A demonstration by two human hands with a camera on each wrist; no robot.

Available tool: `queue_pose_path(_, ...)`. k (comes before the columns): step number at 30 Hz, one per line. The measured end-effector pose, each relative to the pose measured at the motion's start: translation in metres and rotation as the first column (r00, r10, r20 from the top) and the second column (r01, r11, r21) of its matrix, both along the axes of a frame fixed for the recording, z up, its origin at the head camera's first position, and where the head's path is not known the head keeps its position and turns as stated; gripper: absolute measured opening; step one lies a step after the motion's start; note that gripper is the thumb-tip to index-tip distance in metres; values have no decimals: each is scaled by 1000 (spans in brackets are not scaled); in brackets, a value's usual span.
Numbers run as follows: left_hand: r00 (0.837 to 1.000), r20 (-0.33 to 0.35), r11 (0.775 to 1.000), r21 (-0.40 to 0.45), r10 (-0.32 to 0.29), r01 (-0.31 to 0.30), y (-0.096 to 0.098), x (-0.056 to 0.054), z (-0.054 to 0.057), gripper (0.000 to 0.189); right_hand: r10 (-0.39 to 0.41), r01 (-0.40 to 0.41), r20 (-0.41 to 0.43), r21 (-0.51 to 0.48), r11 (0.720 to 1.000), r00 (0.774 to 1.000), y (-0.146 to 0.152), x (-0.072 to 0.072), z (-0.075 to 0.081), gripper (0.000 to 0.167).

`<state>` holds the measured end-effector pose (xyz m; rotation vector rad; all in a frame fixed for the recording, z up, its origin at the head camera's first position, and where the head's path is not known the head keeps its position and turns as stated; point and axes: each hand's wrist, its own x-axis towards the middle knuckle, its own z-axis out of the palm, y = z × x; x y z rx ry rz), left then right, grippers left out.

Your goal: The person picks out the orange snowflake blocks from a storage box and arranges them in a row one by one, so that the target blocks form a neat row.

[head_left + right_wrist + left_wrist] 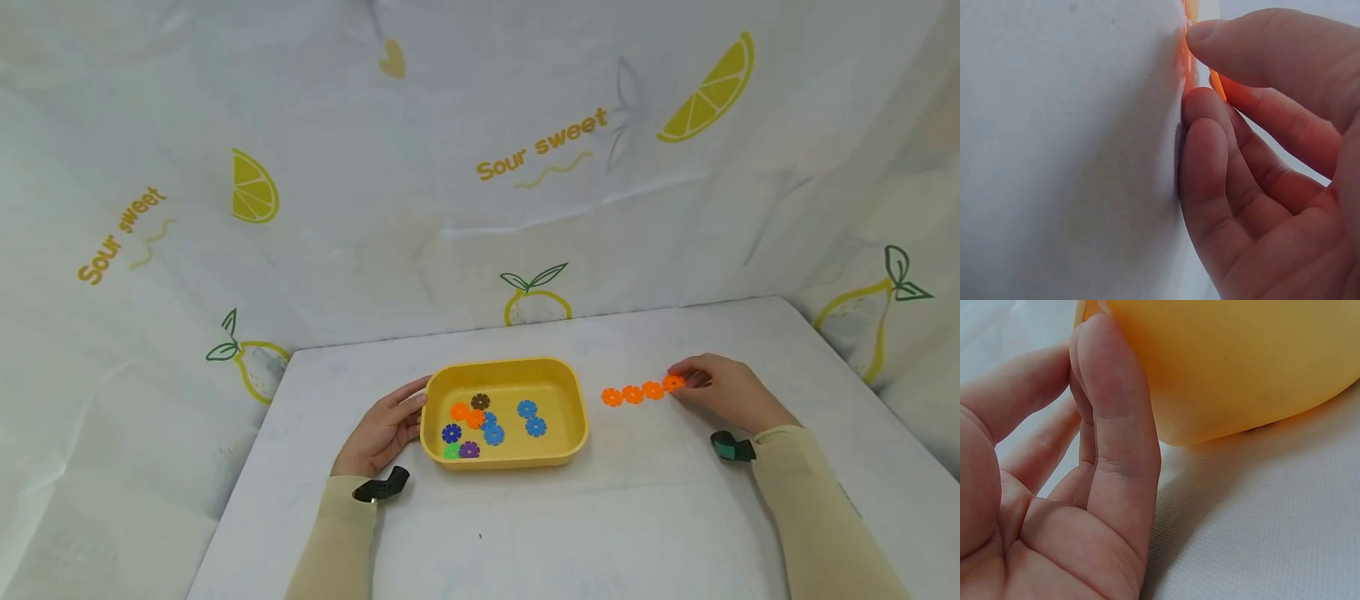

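My left hand [382, 432] holds the left end of a yellow plastic tray [561, 442]; up close in the left wrist view, its fingers lie at the tray's side wall [1235, 381]. To the right of the tray, my right hand [729, 390] pinches an orange notched disc [673, 382] between thumb and fingers. That disc is at the right end of a row of orange snowflake discs [632, 395] on the table. Whether they are all joined is hard to tell. In the right wrist view, the fingers [1205, 156] hide most of the orange pieces.
Inside the tray lie blue discs [536, 427], orange discs [476, 419], a brown disc [480, 402], a dark blue disc [452, 433], a green disc [452, 451] and a purple disc [469, 450]. The white-covered table [570, 533] backs onto a lemon-printed cloth [375, 250].
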<state>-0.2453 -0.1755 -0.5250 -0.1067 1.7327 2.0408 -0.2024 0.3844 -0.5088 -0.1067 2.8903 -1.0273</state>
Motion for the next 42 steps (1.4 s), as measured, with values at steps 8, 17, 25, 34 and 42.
queue_pose_path(8,1000,8,1000,7,10,-10,1,-1,0,52,4,-4,-2,5,1000,1000,-1,0,-2,37)
queue_pose_path(17,1000,2,1000,5,2,-2,0,0,1,51,2,-2,20,18,1000,1000,-1,-1,1,39)
queue_pose_path(25,1000,-5,1000,-10,3,-3,1,-2,1,52,-1,1,17,13,1000,1000,0,0,1,39)
queue_pose_path(34,1000,-7,1000,-1,7,-7,-2,-1,2,54,4,-4,4,22,1000,1000,-3,0,8,45)
queue_pose_path(42,1000,-21,1000,-6,-8,8,-1,-3,1,54,55,-57,-59,-17,998,997,-40,-3,32,41)
